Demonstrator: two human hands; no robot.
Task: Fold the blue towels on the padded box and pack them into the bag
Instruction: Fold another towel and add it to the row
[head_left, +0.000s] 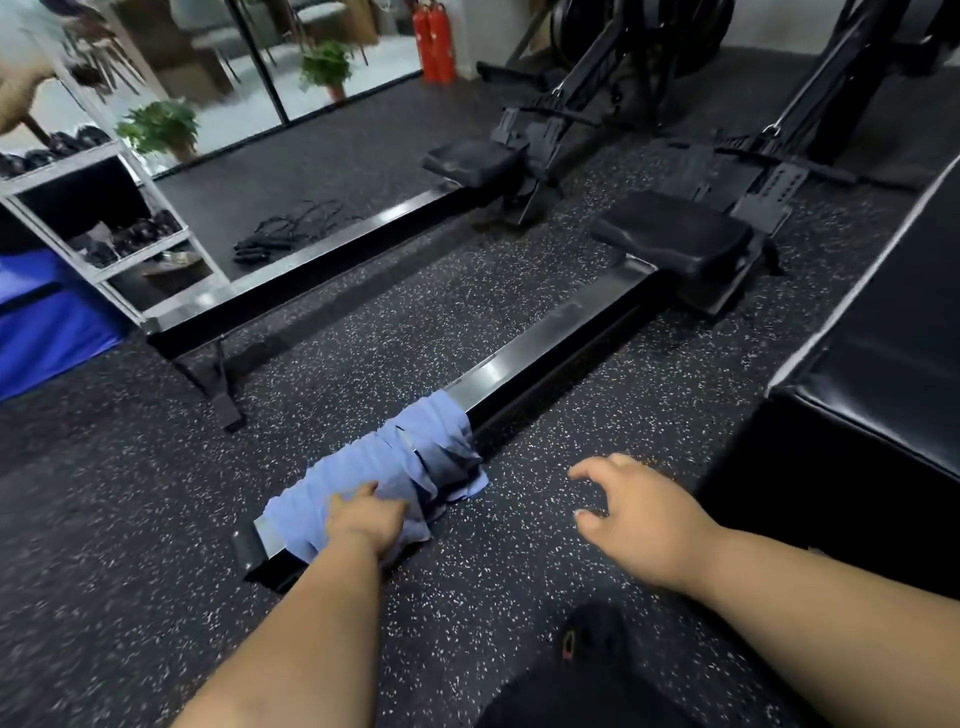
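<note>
Light blue towels (410, 457) hang crumpled over the near end of a rowing machine's metal rail (540, 353), low in the middle of the view. My left hand (363, 519) lies on the towels' near part, fingers closed into the cloth. To the right, my right hand (639, 514) hovers above the speckled floor with fingers spread and nothing in it. A black padded box (883, 374) stands at the right edge, its top bare. No bag is in view.
A second rowing machine (322, 270) lies parallel further back, with black seats and footrests beyond. A white shelf rack (104, 218) and a blue mat (47, 322) stand at the left. Black straps (280, 234) lie on the floor. My dark shoe (592, 634) shows at the bottom.
</note>
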